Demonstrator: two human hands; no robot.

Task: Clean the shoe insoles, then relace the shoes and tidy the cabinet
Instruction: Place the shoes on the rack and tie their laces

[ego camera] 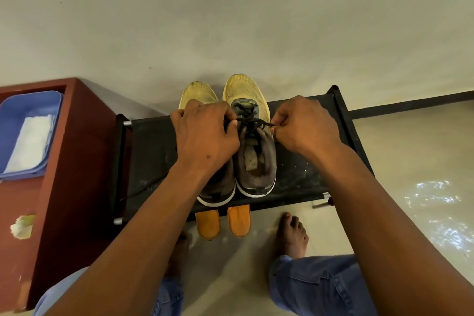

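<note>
Two yellow and grey shoes stand side by side on the black shoe rack (151, 151), toes toward the wall. My left hand (205, 136) covers most of the left shoe (197, 92) and pinches one end of the dark lace (252, 122) of the right shoe (252, 159). The other lace end is pinched by my right hand (302, 126), and the lace is pulled taut across the tongue. A loose dark lace (143, 187) trails off the rack's left part. Two orange insoles (238, 220) stick out from under the rack's front edge.
A reddish wooden cabinet (77, 161) stands left of the rack, holding a blue plastic tub (15, 120) with a white cloth (30, 143) inside. A crumpled pale scrap (23, 226) lies on the cabinet. My bare feet rest on the tiled floor (410, 187) before the rack.
</note>
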